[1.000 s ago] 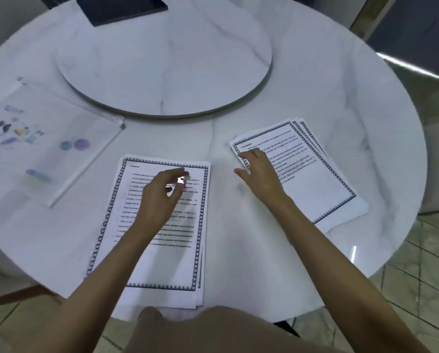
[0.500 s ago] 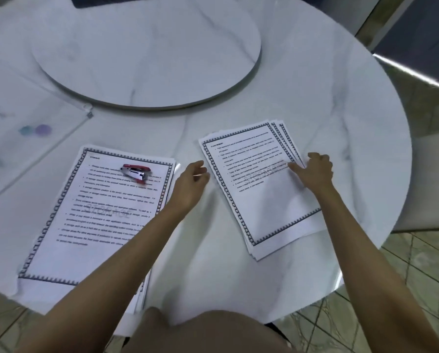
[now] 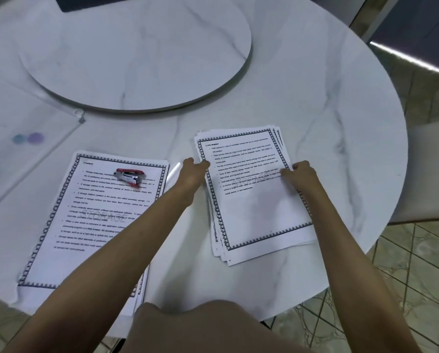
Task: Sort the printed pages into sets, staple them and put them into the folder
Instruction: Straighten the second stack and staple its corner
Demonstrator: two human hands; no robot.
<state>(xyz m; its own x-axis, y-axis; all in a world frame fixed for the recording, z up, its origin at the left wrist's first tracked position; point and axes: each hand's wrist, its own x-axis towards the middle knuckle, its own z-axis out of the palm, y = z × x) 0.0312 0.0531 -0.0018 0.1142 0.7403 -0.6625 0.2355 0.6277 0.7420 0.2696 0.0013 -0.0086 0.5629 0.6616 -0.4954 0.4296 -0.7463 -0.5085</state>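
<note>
head view, round marble table (image 3: 328,123). two piles of bordered printed pages lie along its near edge. the right pile (image 3: 251,205) sits toward the near right edge, turned a little clockwise, its sheets fanned so that lower corners show at top right and bottom left; the top sheet is headed "flash memory". the left hand (image 3: 191,171) pinches this pile's left edge — thumb on the top sheet, the other fingers hidden at the side. the right hand (image 3: 301,173) holds the opposite edge, its fingers curled over onto the top sheet. both hands are thus closed on the same pile, one on each long side.

the left pile (image 3: 86,225) lies at the near left edge, its bottom corner past the rim, top sheet headed "storage". a small red stapler (image 3: 129,176) rests on the upper part of that sheet, touched by neither hand.

a clear zip folder (image 3: 22,138) with coloured dots lies flat at the left edge, apart from both piles. a marble turntable (image 3: 137,54) fills the table's middle — a dark flat object (image 3: 98,1) sits at its far edge. a pale chair (image 3: 430,169) stands beyond the right edge.
</note>
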